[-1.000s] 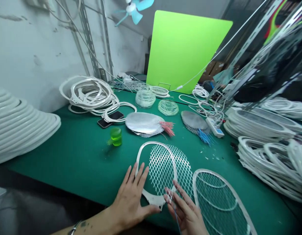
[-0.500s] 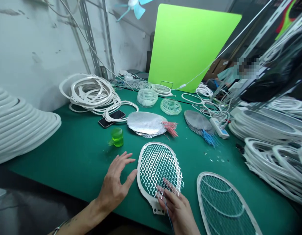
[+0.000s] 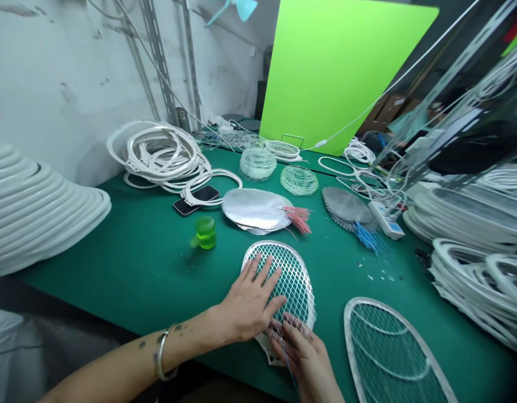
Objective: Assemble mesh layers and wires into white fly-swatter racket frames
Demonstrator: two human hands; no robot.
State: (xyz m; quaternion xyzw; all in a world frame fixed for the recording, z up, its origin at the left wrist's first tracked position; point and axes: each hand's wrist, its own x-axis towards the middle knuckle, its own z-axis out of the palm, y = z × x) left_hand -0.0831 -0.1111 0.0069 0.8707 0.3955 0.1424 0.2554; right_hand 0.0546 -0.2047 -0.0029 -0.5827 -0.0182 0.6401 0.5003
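A white oval racket frame (image 3: 247, 258) lies on the green table, with a silver diamond-pattern metal mesh (image 3: 298, 280) over it. My left hand (image 3: 252, 302) rests palm down on the mesh's left part, fingers outstretched and apart, covering part of frame and mesh. At the lower right, my right hand (image 3: 304, 355) pinches the mesh's bottom edge, some fingers showing through from beneath. A thin blue wire (image 3: 288, 364) runs down from the mesh across the right hand. The frame's neck is partly hidden by both hands.
Another meshed racket frame (image 3: 349, 330) lies to the right. Beyond are silver mesh sheets (image 3: 254, 210) with red wires, grey mesh sheets (image 3: 346, 207) with blue wires, and a green tape dispenser (image 3: 205, 232). Stacked white frames (image 3: 40, 218) flank both sides; phones (image 3: 185, 207) lie back left.
My left hand has moved right from beside the frame onto the mesh. The right hand keeps its hold at the lower edge. The camera view has shifted slightly.
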